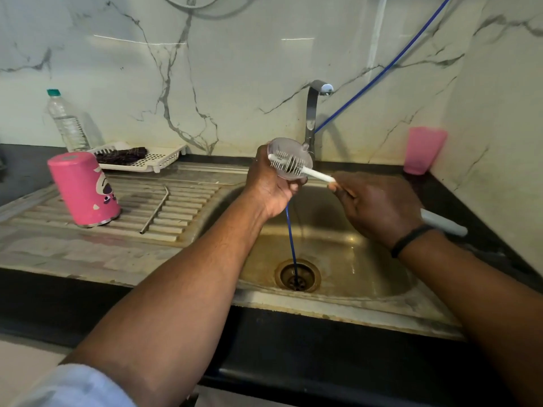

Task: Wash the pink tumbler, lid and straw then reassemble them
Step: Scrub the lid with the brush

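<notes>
**Lid scrub over the sink, tumbler and straw parked on the drainboard**

Left hand [271, 186] grips the lid [289, 158], fingers curled round its rim, holding it up over the sink [346, 259] just in front of the tap [313, 113]. Right hand [379, 207] is closed round the brush [296, 167] handle; the bristle head lies across the lid's face. No water visibly running.

Lid: clear plastic disc, small nub at the edge, looks light and rigid. Likely slippery when wet or soapy, so holding by the rim is the sound choice; it leaves the flat face free for bristles. Brush: white stiff stem, short sparse bristles, long handle poking out behind the right wrist.

Tumbler [83, 189]: pink, cylindrical, printed graphic, metal rim; stands upside down on the ribbed steel drainboard [182, 207], left of the sink. Looks sturdy, heavier than the lid; best taken round the body. Straw [155, 211]: thin metal, bent at the top, lies in the drainboard ribs just beside the tumbler, apart from it. Stiff, may roll; pinch mid-length.

Also around: water bottle [66, 121], white perforated tray [158, 160] with dark cloth, pink cup [423, 149] on the black table [458, 201], blue hose [292, 239] running into the drain.

Judgement: lid wash under way; reassembly not started.
</notes>
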